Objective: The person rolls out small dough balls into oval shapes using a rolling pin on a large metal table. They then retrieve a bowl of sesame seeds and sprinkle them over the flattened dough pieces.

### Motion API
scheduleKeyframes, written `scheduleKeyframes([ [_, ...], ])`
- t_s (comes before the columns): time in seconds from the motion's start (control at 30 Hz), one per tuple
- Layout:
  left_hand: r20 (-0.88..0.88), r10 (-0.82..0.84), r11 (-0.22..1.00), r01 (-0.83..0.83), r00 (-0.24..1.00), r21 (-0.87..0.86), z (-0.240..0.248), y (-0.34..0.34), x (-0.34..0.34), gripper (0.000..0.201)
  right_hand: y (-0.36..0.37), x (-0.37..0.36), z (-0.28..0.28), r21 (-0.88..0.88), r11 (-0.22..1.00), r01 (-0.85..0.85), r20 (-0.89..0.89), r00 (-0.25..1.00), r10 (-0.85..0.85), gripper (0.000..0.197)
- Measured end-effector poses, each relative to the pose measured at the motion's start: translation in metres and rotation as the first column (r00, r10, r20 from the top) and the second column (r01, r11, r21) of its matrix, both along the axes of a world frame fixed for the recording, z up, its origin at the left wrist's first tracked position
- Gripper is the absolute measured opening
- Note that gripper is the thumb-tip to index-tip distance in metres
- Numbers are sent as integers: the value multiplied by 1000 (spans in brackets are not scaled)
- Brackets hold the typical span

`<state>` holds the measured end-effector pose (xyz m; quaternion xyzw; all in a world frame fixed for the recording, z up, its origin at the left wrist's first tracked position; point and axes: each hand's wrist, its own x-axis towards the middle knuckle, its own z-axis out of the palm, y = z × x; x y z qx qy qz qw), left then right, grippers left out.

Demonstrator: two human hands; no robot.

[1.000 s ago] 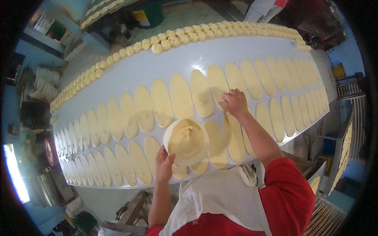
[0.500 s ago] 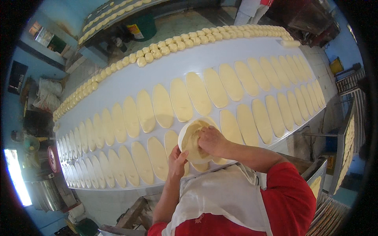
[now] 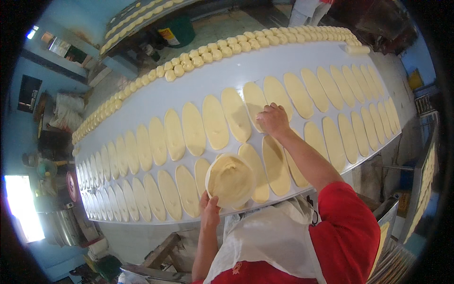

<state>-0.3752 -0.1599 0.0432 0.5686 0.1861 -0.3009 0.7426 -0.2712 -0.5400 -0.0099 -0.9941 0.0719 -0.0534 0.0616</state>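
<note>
My left hand (image 3: 209, 207) grips the near left rim of a white bowl (image 3: 208, 183) that holds a pale beige, crumbly or pasty mass (image 3: 231, 182) with a small peak. Over the far row, my right hand (image 3: 273, 119) is closed, its fingertips low over the lower part of a flat oval dough piece (image 3: 254, 97). What sits between those fingers is hidden. Small pale dabs lie on dough pieces to the left, such as one oval (image 3: 215, 122). The bowl covers part of the near row, beside another oval (image 3: 253, 170).
Two long rows of dough ovals run along the white table (image 3: 203, 78). Dough balls (image 3: 208, 57) line its far edge, with a dough roll (image 3: 357, 49) at the right end. A tray rack (image 3: 421, 189) stands right; a green bucket (image 3: 182, 33) and another person (image 3: 307, 12) are beyond.
My right hand has come out of the bowl and moved up to an oval in the far row. The bowl, still in my left hand, has shifted slightly down.
</note>
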Motion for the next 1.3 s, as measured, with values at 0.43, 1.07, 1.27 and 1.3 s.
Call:
scheduleKeyframes([
  [0.43, 70, -73, 997, 73, 995, -2, 12, -31, 5, 57, 16, -74, 72, 49, 985, -163, 131, 979, 156, 20],
  [1.07, -10, -35, 999, 35, 999, -25, 13, -23, -106, 58, 78, -212, 105, 392, 834, -389, 107, 919, 378, 10],
  [1.27, -15, -2, 999, 3, 1000, 41, 7, 20, -122, 58, 49, -211, 38, 199, 953, -230, 136, 969, 206, 9],
  [1.3, 1, -2, 998, 2, 1000, 68, 5, 26, -124, 58, 49, -213, 29, 164, 952, -258, 124, 963, 239, 10],
])
